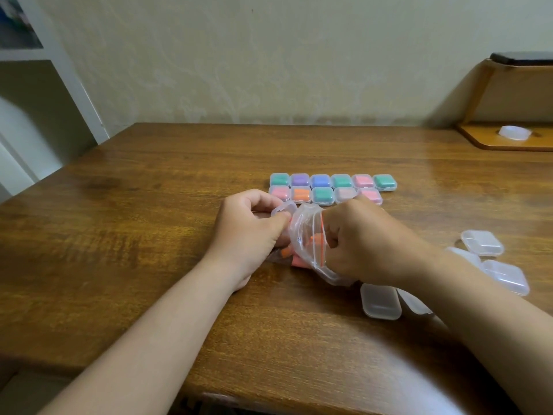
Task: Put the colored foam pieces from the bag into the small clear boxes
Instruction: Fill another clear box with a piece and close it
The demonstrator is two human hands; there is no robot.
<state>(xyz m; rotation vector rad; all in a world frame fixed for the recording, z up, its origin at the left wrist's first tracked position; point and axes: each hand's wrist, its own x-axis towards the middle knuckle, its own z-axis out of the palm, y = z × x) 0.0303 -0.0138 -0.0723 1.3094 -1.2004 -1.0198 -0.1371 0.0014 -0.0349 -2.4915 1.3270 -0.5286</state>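
A clear zip bag point(305, 235) with a red seal strip lies on the wooden table point(149, 235), orange foam pieces point(288, 253) showing inside it. My left hand point(248, 232) pinches the bag's left rim together with a small clear box point(283, 208). My right hand point(362, 244) has its fingers curled into the bag's mouth on the right side. Behind the hands, two rows of shut clear boxes point(332, 187) hold green, purple, blue, pink and orange foam.
Several empty clear boxes point(380, 301) lie at the right, partly under my right forearm, with others further right point(481, 242). A wooden shelf stand point(505, 139) with a white round lid occupies the back right corner. The wall runs behind the table.
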